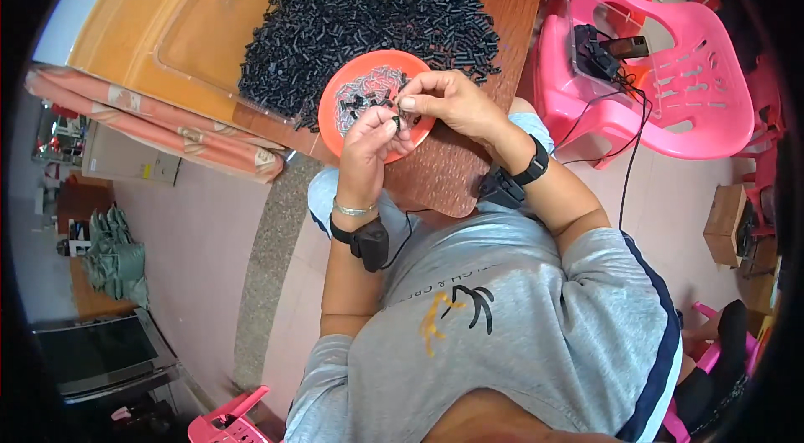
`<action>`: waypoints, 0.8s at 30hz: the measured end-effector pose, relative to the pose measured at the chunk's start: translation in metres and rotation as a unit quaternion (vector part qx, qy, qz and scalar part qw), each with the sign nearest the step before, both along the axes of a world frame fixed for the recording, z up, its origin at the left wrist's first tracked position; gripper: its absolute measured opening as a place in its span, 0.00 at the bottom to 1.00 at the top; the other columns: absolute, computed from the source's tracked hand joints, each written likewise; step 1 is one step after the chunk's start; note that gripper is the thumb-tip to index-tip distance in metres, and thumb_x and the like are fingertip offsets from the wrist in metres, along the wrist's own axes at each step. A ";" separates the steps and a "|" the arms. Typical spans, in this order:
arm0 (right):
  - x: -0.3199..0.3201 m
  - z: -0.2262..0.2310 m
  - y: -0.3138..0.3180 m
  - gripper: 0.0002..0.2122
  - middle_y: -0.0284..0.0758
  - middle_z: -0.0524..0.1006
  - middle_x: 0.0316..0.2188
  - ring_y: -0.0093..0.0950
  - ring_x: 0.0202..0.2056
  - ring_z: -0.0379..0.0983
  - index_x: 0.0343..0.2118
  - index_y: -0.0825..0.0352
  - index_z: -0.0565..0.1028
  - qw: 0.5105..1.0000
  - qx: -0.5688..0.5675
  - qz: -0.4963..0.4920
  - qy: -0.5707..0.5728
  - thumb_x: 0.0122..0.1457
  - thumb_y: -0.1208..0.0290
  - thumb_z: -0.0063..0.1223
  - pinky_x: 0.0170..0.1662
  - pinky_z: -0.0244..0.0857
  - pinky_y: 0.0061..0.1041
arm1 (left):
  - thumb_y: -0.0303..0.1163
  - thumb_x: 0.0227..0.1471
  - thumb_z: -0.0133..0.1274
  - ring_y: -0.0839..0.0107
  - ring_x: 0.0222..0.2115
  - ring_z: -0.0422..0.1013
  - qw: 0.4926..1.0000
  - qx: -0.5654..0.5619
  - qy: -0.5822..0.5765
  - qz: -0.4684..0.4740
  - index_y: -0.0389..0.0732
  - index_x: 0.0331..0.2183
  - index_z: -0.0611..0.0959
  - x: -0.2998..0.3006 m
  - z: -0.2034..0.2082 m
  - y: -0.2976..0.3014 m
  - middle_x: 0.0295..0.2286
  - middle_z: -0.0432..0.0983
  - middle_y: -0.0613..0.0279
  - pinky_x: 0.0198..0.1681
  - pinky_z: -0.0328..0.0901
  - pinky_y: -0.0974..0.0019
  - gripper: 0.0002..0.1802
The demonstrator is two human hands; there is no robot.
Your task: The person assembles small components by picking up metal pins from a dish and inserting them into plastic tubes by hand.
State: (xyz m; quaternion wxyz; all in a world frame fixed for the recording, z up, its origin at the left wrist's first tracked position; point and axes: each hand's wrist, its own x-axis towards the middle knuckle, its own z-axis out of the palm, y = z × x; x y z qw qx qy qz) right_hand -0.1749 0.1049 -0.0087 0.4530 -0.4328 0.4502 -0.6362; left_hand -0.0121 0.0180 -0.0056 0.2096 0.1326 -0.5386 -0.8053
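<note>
Part (397,121), 1, black: pinched by left hand (374,140) over bowl (327,104); loosened grip could drop it among similar pieces (358,102). Right hand (448,105): fingertips bent close beside it; hold cannot be told. Bowl, 1, orange: pale slivers (345,94), black pieces. Tray (201,58), 1, clear: black heap (368,24) within or against it, unclear which.

My fingers (431,85) sit over a bowl (329,108) on the tabletop (435,182). Beyond it spread heaped tubes (352,33); inside lie perhaps pins (387,77). An armchair (708,79) stands right, a cloth (167,126) hangs left.
</note>
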 end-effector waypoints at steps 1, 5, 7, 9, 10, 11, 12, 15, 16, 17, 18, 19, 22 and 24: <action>0.000 0.000 0.000 0.06 0.28 0.77 0.28 0.16 0.31 0.71 0.31 0.68 0.76 1.000 -0.003 -0.003 0.006 0.56 0.71 0.54 0.40 0.64 0.17 | 0.33 0.54 0.45 0.76 0.26 0.69 1.000 -0.007 -0.001 -0.002 0.38 0.31 0.73 0.000 0.001 0.000 0.26 0.72 0.63 0.32 0.64 0.75 0.08; 0.000 0.002 0.001 0.06 0.28 0.77 0.29 0.16 0.32 0.71 0.31 0.68 0.76 1.000 -0.008 0.001 0.007 0.56 0.71 0.54 0.40 0.64 0.17 | 0.33 0.54 0.45 0.77 0.26 0.68 1.000 -0.028 -0.006 -0.002 0.39 0.30 0.73 -0.001 0.002 0.000 0.25 0.71 0.65 0.32 0.63 0.76 0.08; 0.001 0.003 0.002 0.06 0.28 0.77 0.29 0.16 0.33 0.71 0.31 0.68 0.76 0.999 -0.030 0.001 0.015 0.56 0.71 0.54 0.40 0.64 0.18 | 0.33 0.54 0.45 0.77 0.26 0.68 0.999 -0.035 -0.011 0.000 0.39 0.29 0.72 -0.001 0.002 0.001 0.25 0.71 0.65 0.32 0.63 0.76 0.08; 0.001 0.003 0.002 0.06 0.29 0.77 0.29 0.16 0.33 0.71 0.31 0.68 0.77 1.000 -0.027 0.000 0.012 0.56 0.71 0.53 0.40 0.64 0.18 | 0.33 0.54 0.44 0.78 0.26 0.68 0.999 -0.042 -0.015 0.001 0.39 0.29 0.72 -0.002 0.003 0.001 0.25 0.71 0.65 0.32 0.63 0.76 0.08; 0.002 0.003 0.003 0.06 0.29 0.77 0.30 0.16 0.33 0.71 0.31 0.68 0.77 1.000 -0.025 -0.001 0.009 0.56 0.71 0.53 0.40 0.64 0.18 | 0.33 0.54 0.44 0.78 0.26 0.68 0.999 -0.039 -0.014 0.000 0.39 0.29 0.72 -0.002 0.003 0.001 0.25 0.71 0.65 0.32 0.63 0.76 0.08; 0.002 0.004 0.003 0.06 0.29 0.77 0.30 0.16 0.33 0.71 0.31 0.68 0.77 1.000 -0.024 0.000 0.010 0.56 0.71 0.53 0.40 0.64 0.18 | 0.33 0.54 0.44 0.78 0.26 0.68 0.999 -0.036 -0.012 -0.002 0.39 0.29 0.72 -0.002 0.003 0.002 0.25 0.71 0.65 0.32 0.63 0.76 0.08; 0.003 0.005 0.004 0.06 0.29 0.77 0.30 0.16 0.33 0.71 0.31 0.68 0.77 0.999 -0.028 -0.007 0.018 0.56 0.72 0.53 0.40 0.64 0.18 | 0.33 0.54 0.44 0.78 0.26 0.68 0.999 -0.036 -0.012 -0.001 0.39 0.29 0.72 -0.002 0.003 0.002 0.25 0.71 0.65 0.32 0.63 0.76 0.08; 0.005 0.006 0.004 0.06 0.29 0.77 0.30 0.16 0.33 0.70 0.31 0.69 0.77 0.999 -0.032 -0.016 0.033 0.56 0.72 0.53 0.40 0.64 0.18 | 0.33 0.53 0.44 0.78 0.26 0.68 0.999 -0.040 -0.018 0.002 0.39 0.29 0.72 -0.002 0.004 0.003 0.25 0.70 0.65 0.32 0.63 0.76 0.08; 0.005 0.006 0.004 0.06 0.29 0.77 0.30 0.16 0.33 0.70 0.31 0.69 0.77 0.998 -0.032 -0.020 0.040 0.56 0.72 0.53 0.40 0.64 0.18 | 0.33 0.53 0.44 0.78 0.26 0.68 0.999 -0.043 -0.016 0.001 0.38 0.29 0.72 -0.002 0.003 0.003 0.25 0.70 0.65 0.32 0.63 0.75 0.08; 0.005 0.006 0.004 0.06 0.29 0.77 0.30 0.16 0.33 0.70 0.31 0.69 0.77 0.999 -0.032 -0.019 0.040 0.56 0.72 0.53 0.40 0.64 0.18 | 0.33 0.53 0.44 0.78 0.26 0.68 0.999 -0.046 -0.014 -0.001 0.38 0.29 0.72 -0.002 0.003 0.003 0.25 0.70 0.65 0.32 0.63 0.75 0.08; 0.006 0.006 0.004 0.06 0.29 0.76 0.30 0.16 0.33 0.70 0.31 0.69 0.77 0.998 -0.032 -0.022 0.039 0.56 0.72 0.53 0.40 0.64 0.18 | 0.33 0.53 0.44 0.78 0.26 0.68 0.999 -0.045 -0.014 -0.001 0.38 0.29 0.72 -0.002 0.003 0.003 0.25 0.70 0.65 0.32 0.63 0.75 0.08; 0.006 0.007 0.005 0.06 0.29 0.76 0.30 0.16 0.33 0.70 0.31 0.69 0.76 0.998 -0.032 -0.024 0.039 0.56 0.73 0.53 0.39 0.64 0.18 | 0.33 0.53 0.44 0.78 0.26 0.68 0.999 -0.046 -0.016 0.000 0.38 0.29 0.72 -0.002 0.003 0.002 0.25 0.70 0.65 0.32 0.63 0.75 0.09; 0.008 0.008 0.005 0.06 0.29 0.76 0.29 0.16 0.32 0.70 0.31 0.69 0.76 0.998 -0.031 -0.029 0.052 0.56 0.73 0.53 0.39 0.64 0.17 | 0.33 0.53 0.44 0.77 0.26 0.68 0.999 -0.048 -0.017 -0.001 0.38 0.29 0.72 -0.002 0.002 0.002 0.25 0.70 0.65 0.33 0.63 0.75 0.09; 0.007 0.008 0.005 0.06 0.29 0.76 0.29 0.16 0.32 0.70 0.31 0.69 0.76 0.997 -0.028 -0.030 0.058 0.56 0.73 0.52 0.38 0.64 0.17 | 0.33 0.53 0.44 0.77 0.26 0.68 0.999 -0.050 -0.015 -0.002 0.38 0.29 0.72 -0.002 0.002 0.002 0.25 0.70 0.65 0.33 0.63 0.75 0.09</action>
